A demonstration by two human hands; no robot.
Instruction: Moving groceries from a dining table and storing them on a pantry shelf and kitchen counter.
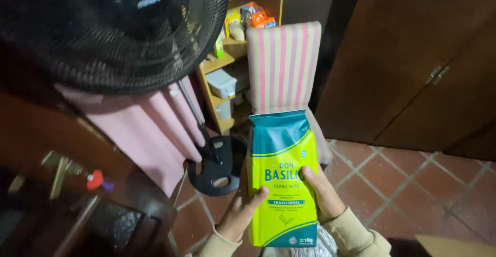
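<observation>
Far left: dark wooden door [62, 148] edge, brass latch hardware [59, 166] on it, small red knob [94, 179] sticking out just beside the brass.
Upper left: black standing fan [111, 27], round grille fills the top corner; its pole slants down to a round black base [214, 166] on the floor.
Behind fan: pink cloth [150, 128] hanging, folds run down toward the floor, just beside the fan base.
Back centre: yellow wooden shelf unit [227, 60] with boxes and packets, too small and dim to tell them apart.
Left hand [240, 215]: fingers straight and together, flat against the left lower edge of the packet, thumb side toward the front face; beige sleeve at wrist.
Packet [283, 177]: upright paper bag, teal top, yellow-green body, teal band at the bottom corner; held in mid-air at frame centre, between both hands, in front of the chair.
Right hand [323, 195]: wrapped around the right edge of the packet, thumb on the front face, other fingers hidden behind; beige sleeve [356, 234].
Chair [284, 66]: pink and pale green striped back, upright, directly behind the packet, seat mostly hidden.
Below packet: crinkled clear plastic [315, 244], partly hidden.
Floor [408, 184]: reddish square tiles, pale grout.
Right: dark brown cabinet doors [413, 60], metal handle [436, 74].
Bottom right corner: tan cardboard edge [454, 245].
</observation>
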